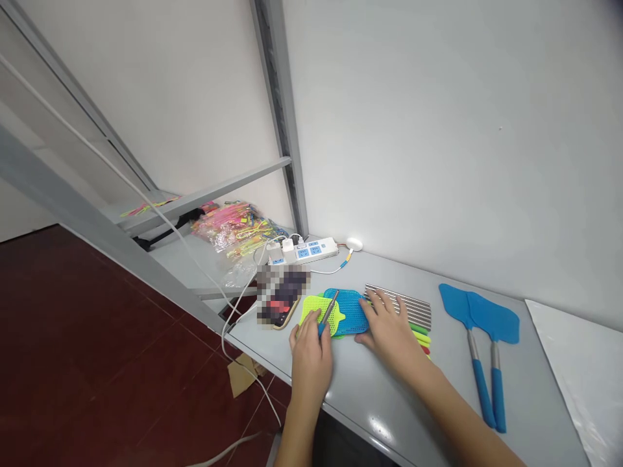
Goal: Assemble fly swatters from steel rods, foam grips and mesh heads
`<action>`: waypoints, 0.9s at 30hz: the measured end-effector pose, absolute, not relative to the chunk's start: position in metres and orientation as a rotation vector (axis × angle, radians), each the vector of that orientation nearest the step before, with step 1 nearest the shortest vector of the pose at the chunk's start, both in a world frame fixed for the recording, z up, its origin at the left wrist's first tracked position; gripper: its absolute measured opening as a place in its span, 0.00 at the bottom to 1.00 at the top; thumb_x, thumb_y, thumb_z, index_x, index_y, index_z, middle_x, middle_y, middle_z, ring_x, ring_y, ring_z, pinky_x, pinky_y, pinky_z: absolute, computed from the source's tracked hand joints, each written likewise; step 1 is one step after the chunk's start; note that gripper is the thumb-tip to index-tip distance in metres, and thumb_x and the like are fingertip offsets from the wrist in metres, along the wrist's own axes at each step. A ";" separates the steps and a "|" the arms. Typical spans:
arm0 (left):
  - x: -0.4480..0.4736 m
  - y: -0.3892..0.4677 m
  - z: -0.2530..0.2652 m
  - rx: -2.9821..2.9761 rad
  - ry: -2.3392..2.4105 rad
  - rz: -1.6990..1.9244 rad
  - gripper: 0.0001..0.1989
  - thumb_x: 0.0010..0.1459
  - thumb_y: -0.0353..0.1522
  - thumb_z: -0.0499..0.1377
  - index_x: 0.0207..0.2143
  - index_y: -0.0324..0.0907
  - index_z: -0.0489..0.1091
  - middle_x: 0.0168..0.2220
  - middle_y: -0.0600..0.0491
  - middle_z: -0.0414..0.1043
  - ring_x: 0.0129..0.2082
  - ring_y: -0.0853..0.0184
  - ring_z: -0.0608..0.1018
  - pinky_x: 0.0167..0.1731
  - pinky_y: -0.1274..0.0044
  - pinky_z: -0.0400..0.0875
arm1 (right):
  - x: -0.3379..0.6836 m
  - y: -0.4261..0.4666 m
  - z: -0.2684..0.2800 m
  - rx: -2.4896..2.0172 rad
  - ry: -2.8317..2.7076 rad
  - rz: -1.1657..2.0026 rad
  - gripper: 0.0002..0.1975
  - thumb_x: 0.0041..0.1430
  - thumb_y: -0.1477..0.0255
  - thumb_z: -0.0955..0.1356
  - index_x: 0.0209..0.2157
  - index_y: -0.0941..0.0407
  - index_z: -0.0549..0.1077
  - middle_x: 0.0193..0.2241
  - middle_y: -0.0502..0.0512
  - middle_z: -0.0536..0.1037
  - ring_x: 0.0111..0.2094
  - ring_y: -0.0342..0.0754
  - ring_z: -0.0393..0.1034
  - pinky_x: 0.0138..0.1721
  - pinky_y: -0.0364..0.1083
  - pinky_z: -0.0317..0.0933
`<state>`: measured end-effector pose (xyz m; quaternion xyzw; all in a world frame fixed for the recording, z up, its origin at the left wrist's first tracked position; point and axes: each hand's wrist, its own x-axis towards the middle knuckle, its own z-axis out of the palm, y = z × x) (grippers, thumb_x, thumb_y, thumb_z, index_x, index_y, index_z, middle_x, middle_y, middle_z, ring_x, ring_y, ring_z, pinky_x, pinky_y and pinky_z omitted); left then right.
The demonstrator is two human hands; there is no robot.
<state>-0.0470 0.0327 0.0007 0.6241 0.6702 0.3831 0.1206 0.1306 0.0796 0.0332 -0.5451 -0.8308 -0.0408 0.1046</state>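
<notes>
My left hand [310, 344] is closed around a blue handle [321, 328] with a thin metal rod [331, 305] pointing up from it. That rod lies over a yellow-green mesh fly swatter head [311, 305], which overlaps a blue mesh fly swatter head [351, 311]. Green edges show beneath these heads. My right hand [392, 327] has its thumb and index finger at the right edge of the blue head, its other fingers spread. Beside those fingers lies a row of metal tubes [413, 308]. Green, yellow and red handles [421, 338] are partly hidden behind this hand.
Two blue fly swatters [481, 318] lie to the right, near a white sheet [579, 363]. A phone [292, 298], partly blurred out, sits left of the heads. Behind it is a power strip [311, 251] with cables hanging off the table edge. Bagged colourful items [238, 227] fill a lower shelf.
</notes>
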 end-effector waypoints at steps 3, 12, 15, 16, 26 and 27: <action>-0.047 0.033 0.001 1.832 1.932 1.126 0.18 0.68 0.35 0.46 0.56 0.39 0.62 0.56 0.42 0.69 0.60 0.58 0.67 0.60 0.59 0.53 | 0.125 0.082 0.038 -1.515 -2.480 -0.119 0.26 0.55 0.66 0.73 0.55 0.55 0.70 0.58 0.62 0.69 0.60 0.63 0.58 0.60 0.68 0.41; -0.048 0.034 0.001 1.821 1.919 1.138 0.18 0.68 0.35 0.46 0.56 0.40 0.63 0.56 0.43 0.70 0.59 0.58 0.68 0.58 0.60 0.56 | 0.126 0.072 0.030 -1.220 -2.414 -0.111 0.13 0.67 0.71 0.63 0.47 0.46 0.76 0.49 0.48 0.78 0.55 0.54 0.64 0.63 0.66 0.34; -0.049 0.034 0.001 1.812 1.912 1.148 0.19 0.68 0.36 0.46 0.57 0.40 0.62 0.56 0.43 0.69 0.59 0.57 0.68 0.57 0.60 0.58 | 0.131 0.066 0.033 -1.109 -2.378 -0.097 0.14 0.68 0.72 0.62 0.48 0.47 0.75 0.49 0.47 0.79 0.54 0.53 0.65 0.63 0.64 0.34; -0.049 0.034 0.001 1.804 1.913 1.152 0.19 0.68 0.37 0.46 0.58 0.40 0.61 0.57 0.43 0.68 0.59 0.57 0.67 0.57 0.60 0.59 | 0.133 0.064 0.037 -1.076 -2.359 -0.099 0.14 0.68 0.73 0.62 0.48 0.47 0.75 0.48 0.47 0.79 0.54 0.53 0.65 0.63 0.64 0.34; -0.049 0.036 0.006 1.687 1.836 1.198 0.19 0.68 0.37 0.47 0.57 0.41 0.63 0.56 0.43 0.69 0.57 0.57 0.69 0.55 0.63 0.63 | 0.188 0.026 0.070 -1.170 -1.761 -0.153 0.09 0.60 0.75 0.67 0.41 0.50 0.74 0.37 0.51 0.80 0.40 0.50 0.73 0.58 0.62 0.50; -0.049 0.035 0.008 1.675 1.825 1.213 0.19 0.68 0.37 0.47 0.57 0.41 0.63 0.55 0.43 0.69 0.57 0.57 0.69 0.54 0.63 0.63 | 0.197 0.021 0.072 -1.263 -1.555 -0.091 0.06 0.60 0.72 0.68 0.40 0.50 0.74 0.35 0.52 0.79 0.38 0.51 0.73 0.55 0.61 0.56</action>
